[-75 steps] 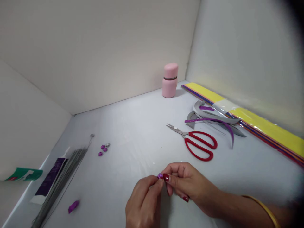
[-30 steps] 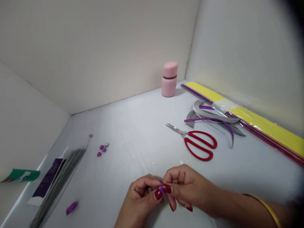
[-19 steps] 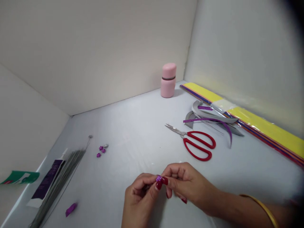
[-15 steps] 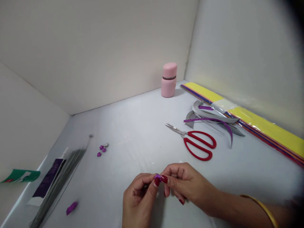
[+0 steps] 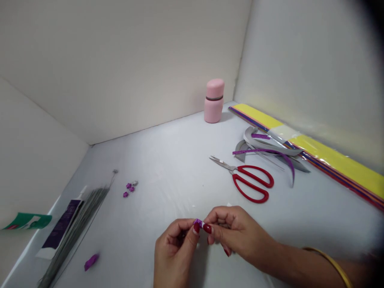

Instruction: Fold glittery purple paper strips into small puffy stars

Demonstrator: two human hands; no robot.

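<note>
A small folded purple paper strip (image 5: 198, 223) is pinched between both hands near the front of the table. My left hand (image 5: 177, 250) grips it between thumb and forefinger. My right hand (image 5: 237, 230) pinches its right end, where a bit of white shows, with the other fingers curled below. Beyond the right hand lie scissors with red handles (image 5: 250, 183), their blades pointing left. Several tiny purple paper stars (image 5: 129, 185) sit to the left, together with a silver one (image 5: 135, 183). Closer in on that side is a crumpled purple piece (image 5: 91, 262).
Grey and purple paper strips (image 5: 270, 150) lie behind the scissors, beside a plastic-wrapped stack of coloured paper (image 5: 324, 154). A pink flask (image 5: 214, 102) stands at the back. At left are a bundle of thin grey wires (image 5: 78, 228), a purple-and-white tube (image 5: 61, 228) and a green flap (image 5: 28, 221).
The purple strip has turned slightly between my fingertips, and a white part now shows at its right end. My right fingers have shifted a little. The other things lie as before.
</note>
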